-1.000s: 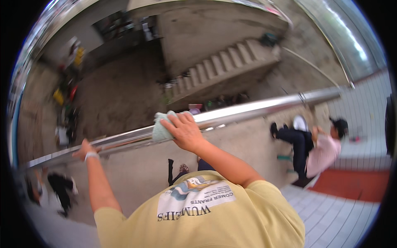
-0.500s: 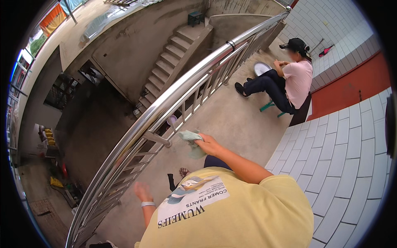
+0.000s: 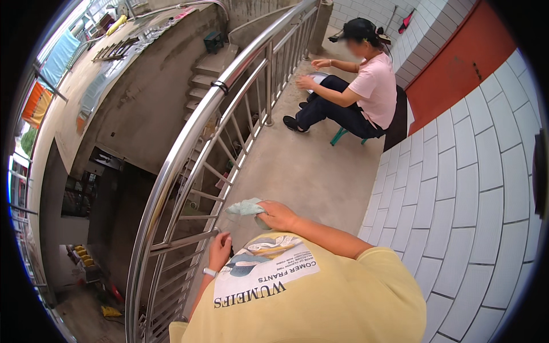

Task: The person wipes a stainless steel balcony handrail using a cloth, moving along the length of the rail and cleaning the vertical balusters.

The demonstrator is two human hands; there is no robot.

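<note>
My right hand (image 3: pixel 278 216) is closed on a pale green cloth (image 3: pixel 246 207), held out in front of my yellow shirt. The cloth is bunched at my fingers, and its free end points left toward the railing. My left hand (image 3: pixel 219 251), with a light band at the wrist, is low by the metal railing (image 3: pixel 171 166). Its fingers are loosely bent and I see nothing in them. Whether it touches the lower rail beside it cannot be made out.
Ahead on the concrete walkway (image 3: pixel 291 166), a person in a pink shirt (image 3: pixel 374 86) sits on a green stool (image 3: pixel 338 135) beside a round pale basin (image 3: pixel 316 77). White tiled wall (image 3: pixel 452 188) runs along the right. Left of the railing drops a lower yard with stairs (image 3: pixel 201 80).
The seated person now appears larger and further left. My left hand has come up and right, nearer the cloth. My right hand keeps the cloth, slightly further left. The seated person's arms have spread.
</note>
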